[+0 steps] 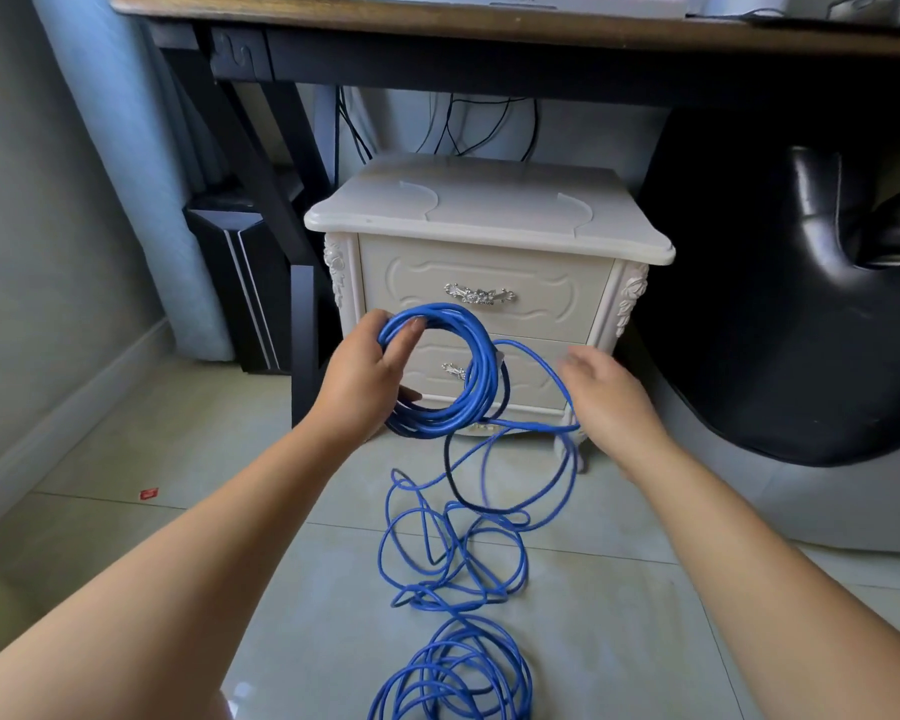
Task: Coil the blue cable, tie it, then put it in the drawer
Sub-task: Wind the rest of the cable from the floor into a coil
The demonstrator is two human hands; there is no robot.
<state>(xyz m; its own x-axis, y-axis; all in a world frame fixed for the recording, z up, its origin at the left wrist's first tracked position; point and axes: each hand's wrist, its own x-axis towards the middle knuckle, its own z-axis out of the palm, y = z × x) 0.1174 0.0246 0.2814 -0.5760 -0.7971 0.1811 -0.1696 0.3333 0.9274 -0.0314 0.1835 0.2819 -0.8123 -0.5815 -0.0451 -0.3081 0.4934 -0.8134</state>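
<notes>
The left hand (365, 376) grips the gathered ring of the blue cable (481, 376) upright in front of the white cabinet (489, 210). Its fingers curl through the ring with the thumb over the top, a hold that bunches the loops so they can't spring apart. Off the ring's right side a single strand runs out to the right hand (611, 402), blurred, fingers stretched out. The strand passes just beside it, but whether that hand pinches it I cannot tell. It looks placed to feed the next loop across.

Plenty left to gather: the rest lies as a loose tangle (437, 597) on the tiled floor (178, 459), trailing toward the camera into a second heap (458, 672) at the bottom edge. By my reading, coiling is well short of half done, with no tie yet.

Now the containers: the upper drawer (552, 298) and lower drawer (531, 371) are both closed, contents hidden. The ring hangs right in front of the lower one. Above, the dark worktop (437, 23) overhangs the cabinet.
</notes>
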